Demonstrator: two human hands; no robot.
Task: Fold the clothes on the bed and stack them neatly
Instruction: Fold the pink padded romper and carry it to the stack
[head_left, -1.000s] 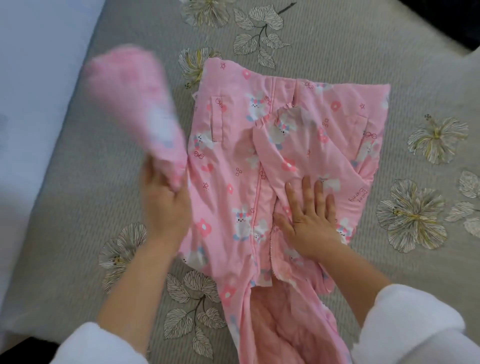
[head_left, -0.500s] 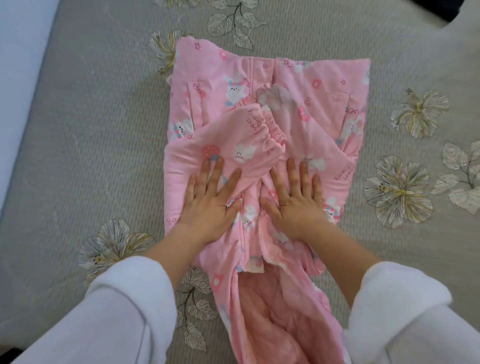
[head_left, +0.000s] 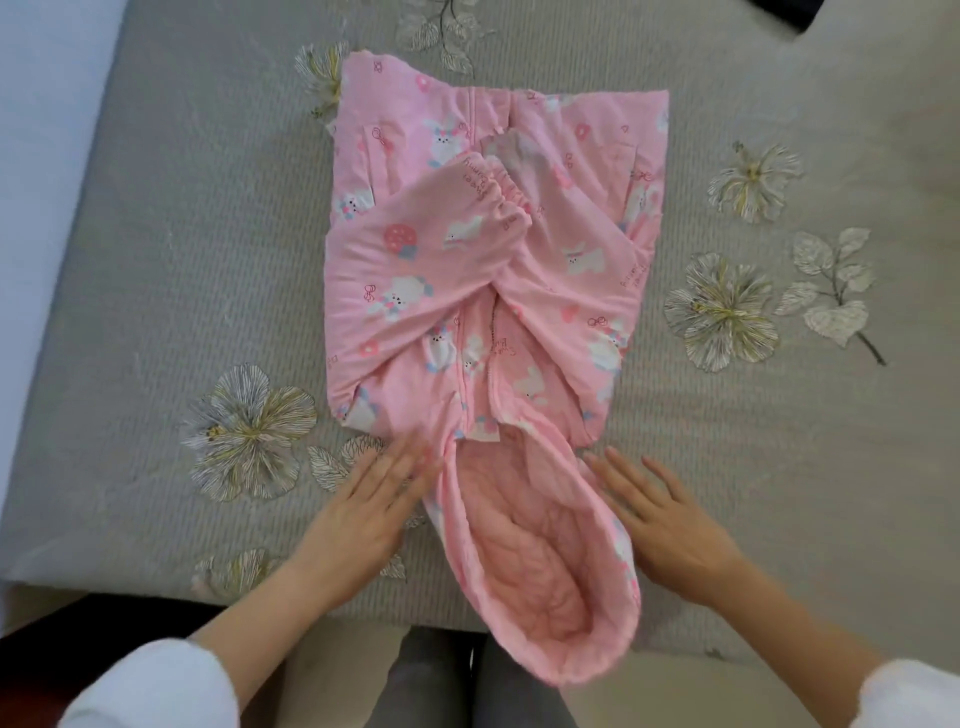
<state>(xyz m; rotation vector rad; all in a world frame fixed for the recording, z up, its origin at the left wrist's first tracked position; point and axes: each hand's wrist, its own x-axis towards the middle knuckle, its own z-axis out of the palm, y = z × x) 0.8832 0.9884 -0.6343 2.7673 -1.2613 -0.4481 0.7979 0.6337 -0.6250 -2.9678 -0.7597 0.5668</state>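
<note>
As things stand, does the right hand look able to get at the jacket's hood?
Probably yes. The right hand lies open on the bedspread right beside the hood, with nothing between them; the left hand flanks the other side.

A home bedroom: a bed (head_left: 156, 260) under a grey quilted cover embroidered with flowers (head_left: 722, 312), a child's pink bunny-print jacket (head_left: 467, 270) laid on it

The pink jacket (head_left: 467, 270) is soft, matt cloth with bunny prints, and its hood (head_left: 545, 561) has puffy quilted lining inside. The grey bedspread (head_left: 171, 249) is matt cloth too, rough with tiny ribs and stitched flowers. The white sleeves (head_left: 150, 686) look fuzzy.
</note>
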